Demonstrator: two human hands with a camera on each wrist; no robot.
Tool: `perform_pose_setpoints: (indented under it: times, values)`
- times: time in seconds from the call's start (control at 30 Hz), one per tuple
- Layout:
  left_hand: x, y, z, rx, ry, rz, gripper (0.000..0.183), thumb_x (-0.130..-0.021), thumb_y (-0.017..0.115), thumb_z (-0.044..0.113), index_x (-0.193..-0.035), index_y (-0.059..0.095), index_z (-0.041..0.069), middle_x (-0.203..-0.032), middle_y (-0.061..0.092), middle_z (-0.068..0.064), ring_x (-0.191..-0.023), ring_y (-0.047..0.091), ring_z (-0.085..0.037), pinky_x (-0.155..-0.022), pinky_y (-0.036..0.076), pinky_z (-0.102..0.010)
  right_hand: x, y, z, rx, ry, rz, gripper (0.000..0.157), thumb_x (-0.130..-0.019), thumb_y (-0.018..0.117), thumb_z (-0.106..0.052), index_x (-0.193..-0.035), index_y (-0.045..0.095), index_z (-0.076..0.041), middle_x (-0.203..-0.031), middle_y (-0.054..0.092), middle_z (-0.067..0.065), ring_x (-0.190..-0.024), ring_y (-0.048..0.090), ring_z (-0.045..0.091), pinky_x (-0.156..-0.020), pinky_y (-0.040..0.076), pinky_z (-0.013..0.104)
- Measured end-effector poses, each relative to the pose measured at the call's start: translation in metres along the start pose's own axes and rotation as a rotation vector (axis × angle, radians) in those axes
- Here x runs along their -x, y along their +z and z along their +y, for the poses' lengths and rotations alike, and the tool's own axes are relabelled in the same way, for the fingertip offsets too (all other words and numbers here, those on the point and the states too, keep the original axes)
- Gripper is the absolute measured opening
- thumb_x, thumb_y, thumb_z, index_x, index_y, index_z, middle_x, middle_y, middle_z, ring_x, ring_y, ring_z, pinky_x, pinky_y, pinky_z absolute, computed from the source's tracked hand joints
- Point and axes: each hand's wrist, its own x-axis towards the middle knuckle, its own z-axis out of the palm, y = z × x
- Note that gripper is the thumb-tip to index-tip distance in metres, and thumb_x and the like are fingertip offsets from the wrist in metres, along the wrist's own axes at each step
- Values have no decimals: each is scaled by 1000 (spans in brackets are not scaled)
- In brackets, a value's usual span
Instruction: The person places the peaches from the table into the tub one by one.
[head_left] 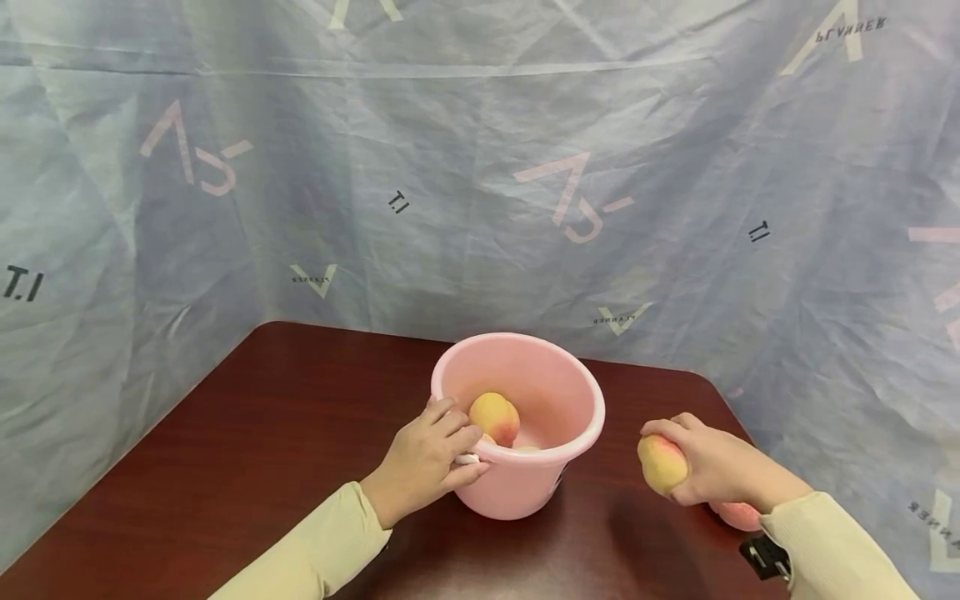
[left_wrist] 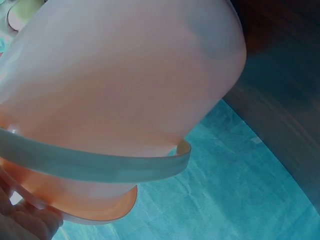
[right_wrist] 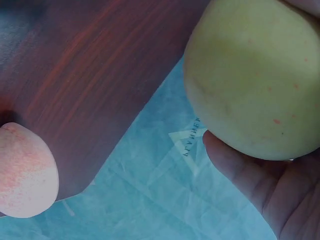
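A pink plastic bucket stands on the table, its mouth tipped somewhat toward me. My left hand grips the near left of its rim. Inside lie peaches, a yellow and red one plainest; the others are mostly hidden by the rim. To the right of the bucket, my right hand holds a yellow peach above the table. The right wrist view shows this peach large, with the thumb against it. Another pinkish peach rests on the table, partly behind my right wrist in the head view.
The dark red wooden table has its far right corner just beyond the right hand. Printed grey cloth hangs behind and along the sides. A pale band-like handle crosses the bucket's outside in the left wrist view.
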Motion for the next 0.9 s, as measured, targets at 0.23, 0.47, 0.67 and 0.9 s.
perform_pose_setpoints:
  times: [0.23, 0.47, 0.67, 0.9]
  values:
    - [0, 0, 0, -2, 6, 3, 30, -86, 57, 42, -87, 61, 12, -86, 57, -1, -94, 57, -26, -90, 48, -43, 0, 1, -2, 24, -21, 18, 70, -53, 81, -21, -118, 56, -18, -100, 52, 0, -66, 47, 3, -57, 42, 26]
    - [1, 3, 1, 9, 0, 24, 31, -87, 56, 43, -86, 60, 12, -85, 56, 0, -93, 54, -24, -88, 48, -43, -1, -9, -6, -8, 35, 21, 68, -56, 81, -20, -118, 55, -19, -104, 52, 6, -66, 49, 7, -58, 42, 30]
    - [-1, 3, 1, 14, 6, 11, 30, -85, 59, 43, -86, 60, 12, -85, 56, -1, -95, 54, -25, -90, 48, -43, 0, -13, -12, -4, 35, 19, 67, -56, 81, -20, -118, 55, -20, -104, 52, 5, -66, 49, 6, -57, 42, 29]
    - [-2, 0, 0, 12, 4, 7, 30, -84, 60, 42, -87, 60, 12, -85, 56, -1, -95, 56, -26, -90, 48, -43, -6, -22, -22, 56, -28, 86, 69, -54, 83, -22, -117, 56, -21, -102, 54, 2, -68, 51, 5, -59, 44, 30]
